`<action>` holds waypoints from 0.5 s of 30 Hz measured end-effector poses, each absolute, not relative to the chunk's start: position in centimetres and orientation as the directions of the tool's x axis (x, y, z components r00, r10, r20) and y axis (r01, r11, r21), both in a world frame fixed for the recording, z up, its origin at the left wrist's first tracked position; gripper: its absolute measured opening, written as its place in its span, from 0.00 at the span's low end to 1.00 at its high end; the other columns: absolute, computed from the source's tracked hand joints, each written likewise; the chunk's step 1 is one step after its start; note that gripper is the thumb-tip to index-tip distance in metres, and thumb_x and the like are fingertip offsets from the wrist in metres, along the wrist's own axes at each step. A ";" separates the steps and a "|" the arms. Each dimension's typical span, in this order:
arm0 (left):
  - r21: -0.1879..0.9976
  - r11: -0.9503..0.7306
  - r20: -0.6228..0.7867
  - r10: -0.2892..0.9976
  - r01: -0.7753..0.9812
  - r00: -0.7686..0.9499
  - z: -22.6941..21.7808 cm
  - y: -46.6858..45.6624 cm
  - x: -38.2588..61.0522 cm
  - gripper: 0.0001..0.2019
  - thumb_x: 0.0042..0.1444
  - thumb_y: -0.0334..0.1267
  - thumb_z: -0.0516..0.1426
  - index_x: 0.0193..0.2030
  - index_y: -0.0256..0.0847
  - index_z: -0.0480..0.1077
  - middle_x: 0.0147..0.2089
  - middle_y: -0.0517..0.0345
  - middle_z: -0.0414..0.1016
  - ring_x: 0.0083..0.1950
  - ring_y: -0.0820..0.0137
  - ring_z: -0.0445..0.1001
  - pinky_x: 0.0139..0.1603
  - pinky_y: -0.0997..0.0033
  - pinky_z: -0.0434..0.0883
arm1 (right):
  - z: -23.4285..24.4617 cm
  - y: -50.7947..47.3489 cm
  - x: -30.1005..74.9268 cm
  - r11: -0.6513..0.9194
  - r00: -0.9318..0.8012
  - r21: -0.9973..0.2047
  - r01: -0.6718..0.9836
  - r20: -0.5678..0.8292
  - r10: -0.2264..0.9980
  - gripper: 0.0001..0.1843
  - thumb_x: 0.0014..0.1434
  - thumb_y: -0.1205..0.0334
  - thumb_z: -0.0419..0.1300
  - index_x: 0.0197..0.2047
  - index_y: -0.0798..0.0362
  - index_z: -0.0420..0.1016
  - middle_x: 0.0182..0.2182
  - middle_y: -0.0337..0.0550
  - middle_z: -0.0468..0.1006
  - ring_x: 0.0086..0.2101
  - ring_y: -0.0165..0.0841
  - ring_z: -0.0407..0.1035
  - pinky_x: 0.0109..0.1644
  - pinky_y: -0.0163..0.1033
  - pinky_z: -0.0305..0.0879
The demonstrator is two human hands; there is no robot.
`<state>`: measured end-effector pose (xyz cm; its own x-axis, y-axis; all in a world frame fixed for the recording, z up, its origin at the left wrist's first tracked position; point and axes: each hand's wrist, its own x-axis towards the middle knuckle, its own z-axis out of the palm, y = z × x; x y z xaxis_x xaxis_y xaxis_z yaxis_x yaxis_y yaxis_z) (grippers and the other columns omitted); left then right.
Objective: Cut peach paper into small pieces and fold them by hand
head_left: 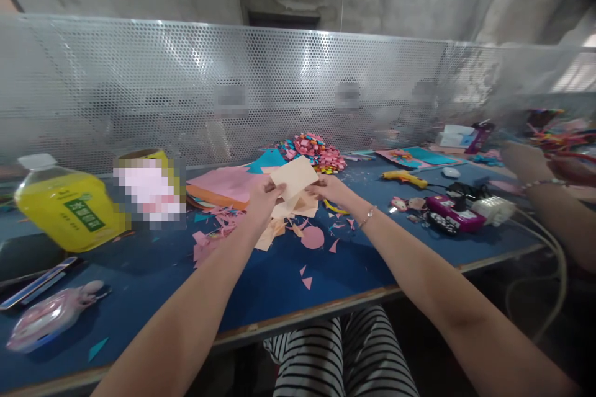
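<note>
A piece of cream paper (pixel 293 175) is held up above the table between my two hands. My left hand (pixel 266 191) pinches its left edge, thumb on top. At the paper's right edge, the fingers of my right hand (pixel 329 190) are closed on it. More cream pieces (pixel 269 236) lie just below, beside a pink paper circle (pixel 312 237). Pink scraps (pixel 207 247) are heaped near my left forearm. Under my right hand shows a curved yellow thing (pixel 336 208), too small to make out.
Pink sheets (pixel 228 181) and a pile of small coloured pieces (pixel 313 152) lie behind my hands. A yellow bottle (pixel 69 201) stands left. On the right are a yellow glue gun (pixel 404 180), a purple device (pixel 454 213) with cables, and another person's arm (pixel 549 198).
</note>
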<state>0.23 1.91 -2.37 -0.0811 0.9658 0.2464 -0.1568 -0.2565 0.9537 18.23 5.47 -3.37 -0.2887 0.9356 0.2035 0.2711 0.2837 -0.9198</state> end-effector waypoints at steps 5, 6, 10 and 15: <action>0.960 -0.261 0.236 0.949 -0.100 -0.210 -2.4 2.5 -0.5 0.11 0.35 0.36 0.62 0.29 0.35 0.70 0.29 0.56 0.75 0.31 0.71 0.73 0.33 0.71 0.70 | -3.2 6.3 21.5 0.092 -0.058 -0.325 0.941 0.112 0.992 0.21 0.40 0.66 0.63 0.40 0.63 0.70 0.45 0.64 0.70 0.47 0.49 0.64 0.45 0.42 0.61; 0.963 -0.255 0.231 0.946 -0.083 -0.226 -2.3 2.6 -0.6 0.11 0.35 0.37 0.62 0.28 0.35 0.70 0.29 0.56 0.75 0.30 0.71 0.72 0.31 0.72 0.70 | -3.3 6.3 21.8 0.060 -0.041 -0.295 0.954 0.070 0.997 0.21 0.40 0.64 0.63 0.40 0.64 0.70 0.44 0.66 0.70 0.45 0.49 0.66 0.42 0.42 0.62; 0.969 -0.247 0.240 0.925 0.016 -0.294 -2.2 2.7 -0.8 0.09 0.36 0.38 0.61 0.24 0.36 0.69 0.25 0.58 0.73 0.26 0.74 0.70 0.25 0.76 0.66 | -3.8 6.3 21.8 0.044 -0.054 -0.303 0.952 -0.024 0.998 0.20 0.41 0.63 0.61 0.40 0.64 0.72 0.36 0.63 0.75 0.33 0.42 0.72 0.31 0.38 0.63; 0.965 -0.262 0.256 0.920 0.021 -0.298 -2.2 2.6 -0.9 0.10 0.36 0.39 0.61 0.25 0.35 0.69 0.24 0.58 0.72 0.25 0.75 0.69 0.24 0.77 0.65 | -4.4 7.2 21.8 0.121 -0.107 -0.325 0.938 0.061 0.992 0.11 0.41 0.63 0.62 0.30 0.60 0.76 0.27 0.58 0.77 0.32 0.41 0.72 0.32 0.36 0.62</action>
<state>-0.93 2.65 -2.24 -0.2982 0.9196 0.2559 0.0210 -0.2617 0.9649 21.83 7.17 -4.38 -0.1067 0.9924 0.0605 0.9381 0.1207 -0.3247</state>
